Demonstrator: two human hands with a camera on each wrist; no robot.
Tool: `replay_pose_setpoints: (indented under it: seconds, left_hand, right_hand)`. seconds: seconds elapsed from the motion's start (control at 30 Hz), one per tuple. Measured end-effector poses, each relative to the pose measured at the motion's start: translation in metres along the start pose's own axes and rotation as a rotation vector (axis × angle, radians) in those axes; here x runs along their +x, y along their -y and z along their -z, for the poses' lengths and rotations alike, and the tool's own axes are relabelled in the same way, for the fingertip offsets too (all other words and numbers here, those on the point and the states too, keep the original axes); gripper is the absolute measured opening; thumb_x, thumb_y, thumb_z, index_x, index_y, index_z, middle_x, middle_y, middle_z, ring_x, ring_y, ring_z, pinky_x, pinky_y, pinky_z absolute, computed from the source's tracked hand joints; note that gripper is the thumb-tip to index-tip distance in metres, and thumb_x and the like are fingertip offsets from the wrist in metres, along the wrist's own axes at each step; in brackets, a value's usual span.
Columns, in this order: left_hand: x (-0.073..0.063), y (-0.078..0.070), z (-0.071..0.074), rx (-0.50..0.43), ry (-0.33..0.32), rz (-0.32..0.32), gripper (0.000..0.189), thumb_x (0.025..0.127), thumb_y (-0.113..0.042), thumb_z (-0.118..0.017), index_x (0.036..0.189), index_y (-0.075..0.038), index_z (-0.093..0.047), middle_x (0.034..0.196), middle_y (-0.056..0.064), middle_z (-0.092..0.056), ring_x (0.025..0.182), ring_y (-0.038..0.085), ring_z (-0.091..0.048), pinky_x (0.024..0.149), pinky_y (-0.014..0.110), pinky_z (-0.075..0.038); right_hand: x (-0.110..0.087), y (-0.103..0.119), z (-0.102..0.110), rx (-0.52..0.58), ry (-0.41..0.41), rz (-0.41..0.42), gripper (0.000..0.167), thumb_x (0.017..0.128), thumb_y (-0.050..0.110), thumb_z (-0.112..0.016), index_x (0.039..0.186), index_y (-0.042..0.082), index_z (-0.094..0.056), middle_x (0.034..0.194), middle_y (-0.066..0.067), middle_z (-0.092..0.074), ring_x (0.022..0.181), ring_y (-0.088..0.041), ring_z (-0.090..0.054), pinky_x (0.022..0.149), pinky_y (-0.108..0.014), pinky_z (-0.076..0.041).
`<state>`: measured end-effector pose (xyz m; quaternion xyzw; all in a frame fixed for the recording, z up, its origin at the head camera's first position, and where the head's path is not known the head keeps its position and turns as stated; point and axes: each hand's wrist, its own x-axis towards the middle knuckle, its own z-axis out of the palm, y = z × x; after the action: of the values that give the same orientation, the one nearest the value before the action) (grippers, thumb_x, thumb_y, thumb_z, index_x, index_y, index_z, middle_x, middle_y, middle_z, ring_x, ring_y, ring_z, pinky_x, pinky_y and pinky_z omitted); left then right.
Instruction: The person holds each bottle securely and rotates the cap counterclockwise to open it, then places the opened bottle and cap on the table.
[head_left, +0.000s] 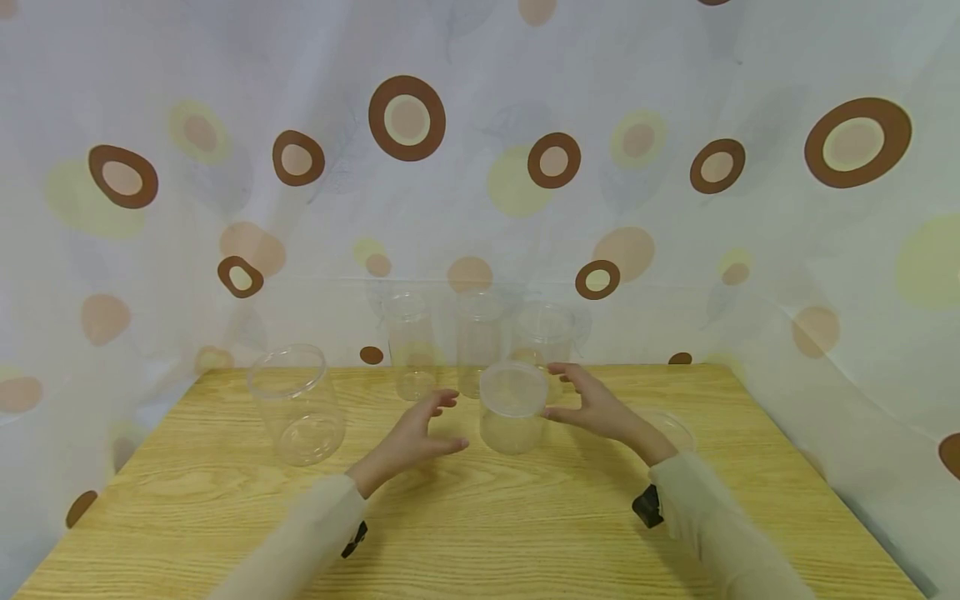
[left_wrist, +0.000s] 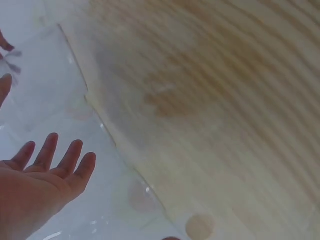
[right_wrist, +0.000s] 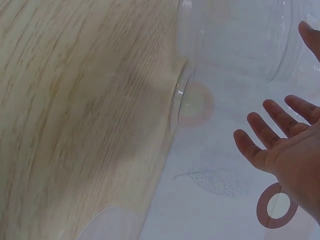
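Observation:
A short clear plastic jar [head_left: 512,432] with a frosted lid [head_left: 513,390] on top stands upright on the wooden table, between my two hands. To its left is my left hand [head_left: 411,440], fingers spread and thumb apart, with a gap between it and the jar. My right hand [head_left: 596,408] is at the other side, its thumb tip right by the jar's edge and its fingers extended beside the lid. In the right wrist view a clear jar [right_wrist: 235,37] appears beyond the fingers of my right hand [right_wrist: 295,155]. Neither palm holds anything.
A large lidless clear jar [head_left: 300,412] stands at the left. Two tall narrow jars [head_left: 412,350] and a wider one [head_left: 542,333] line the back, near the patterned curtain [head_left: 480,208]. A clear round piece [head_left: 675,429] lies partly behind my right wrist.

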<state>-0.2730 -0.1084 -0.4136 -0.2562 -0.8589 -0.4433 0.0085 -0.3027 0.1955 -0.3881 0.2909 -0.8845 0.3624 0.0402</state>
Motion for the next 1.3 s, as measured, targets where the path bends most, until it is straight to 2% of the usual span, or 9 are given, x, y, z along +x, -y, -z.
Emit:
replay_pose_setpoints:
  seconds: [0.27, 0.53, 0.7, 0.77, 1.0, 1.3]
  left_hand:
    - [0.019, 0.000, -0.024, -0.004, 0.010, 0.105, 0.073, 0.078, -0.024, -0.073, 0.137, -0.004, -0.034, 0.131, 0.021, -0.046, 0.118, 0.042, -0.045, 0.097, 0.052, -0.039]
    - [0.035, -0.002, -0.034, -0.068, 0.007, 0.123, 0.076, 0.076, -0.024, -0.075, 0.137, -0.009, -0.033, 0.132, 0.018, -0.044, 0.120, 0.037, -0.044, 0.099, 0.050, -0.038]
    - [0.042, -0.003, -0.038, -0.101, 0.014, 0.115, 0.081, 0.074, -0.022, -0.077, 0.139, -0.007, -0.030, 0.134, 0.016, -0.043, 0.123, 0.035, -0.041, 0.101, 0.050, -0.036]
    - [0.044, -0.002, -0.040, -0.107, 0.019, 0.103, 0.083, 0.073, -0.021, -0.078, 0.139, -0.005, -0.029, 0.134, 0.017, -0.043, 0.123, 0.035, -0.041, 0.101, 0.049, -0.036]
    - [0.047, 0.000, -0.045, -0.125, 0.035, 0.127, 0.085, 0.074, -0.023, -0.077, 0.141, -0.008, -0.027, 0.137, 0.014, -0.041, 0.124, 0.032, -0.041, 0.101, 0.048, -0.037]
    - [0.045, -0.003, -0.044, -0.130, 0.038, 0.155, 0.084, 0.074, -0.025, -0.076, 0.141, -0.011, -0.027, 0.136, 0.016, -0.042, 0.120, 0.037, -0.043, 0.098, 0.051, -0.039]
  right_hand:
    - [0.009, 0.002, -0.007, 0.049, 0.033, -0.025, 0.073, 0.081, 0.030, -0.069, 0.138, 0.004, -0.033, 0.139, -0.019, -0.038, 0.124, -0.042, -0.037, 0.098, -0.059, -0.033]
    - [0.014, 0.007, -0.011, 0.066, 0.058, -0.045, 0.080, 0.080, 0.033, -0.070, 0.141, 0.003, -0.028, 0.142, -0.019, -0.034, 0.123, -0.038, -0.038, 0.096, -0.059, -0.034]
    - [0.016, 0.009, -0.013, 0.066, 0.073, -0.059, 0.083, 0.079, 0.036, -0.070, 0.142, 0.004, -0.027, 0.142, -0.019, -0.032, 0.122, -0.037, -0.038, 0.097, -0.059, -0.034]
    - [0.017, 0.009, -0.014, 0.067, 0.077, -0.064, 0.083, 0.078, 0.037, -0.070, 0.142, 0.005, -0.027, 0.143, -0.019, -0.031, 0.123, -0.037, -0.038, 0.098, -0.059, -0.034]
    - [0.017, 0.007, -0.016, 0.074, 0.083, -0.066, 0.084, 0.079, 0.037, -0.069, 0.143, 0.004, -0.024, 0.145, -0.019, -0.029, 0.125, -0.038, -0.037, 0.098, -0.059, -0.034]
    - [0.017, 0.007, -0.016, 0.093, 0.071, -0.060, 0.085, 0.079, 0.036, -0.070, 0.142, 0.002, -0.024, 0.145, -0.019, -0.029, 0.125, -0.038, -0.038, 0.098, -0.057, -0.035]
